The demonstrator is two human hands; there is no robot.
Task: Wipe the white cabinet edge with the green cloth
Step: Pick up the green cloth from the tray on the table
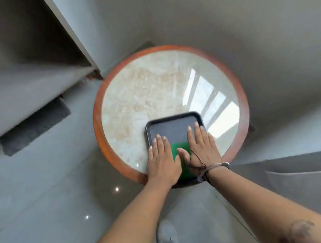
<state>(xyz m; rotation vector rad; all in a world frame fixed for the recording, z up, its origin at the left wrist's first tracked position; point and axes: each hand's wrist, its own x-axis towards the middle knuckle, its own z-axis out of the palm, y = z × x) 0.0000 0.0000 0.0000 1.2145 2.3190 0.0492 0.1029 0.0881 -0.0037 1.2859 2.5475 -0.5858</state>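
Observation:
A folded green cloth lies in a dark tray on the near part of a round table. My left hand lies flat, fingers spread, over the tray's left side and the cloth's left edge. My right hand lies flat over the cloth's right side, thumb resting on the green. Neither hand grips anything. The white cabinet stands at the upper left, its pale front edge running down towards the table.
The round table has a marble-look top and an orange-brown rim. A dark grey mat lies on the floor under the cabinet's low shelf. A grey upholstered edge is at the right. My shoe is on the tiled floor.

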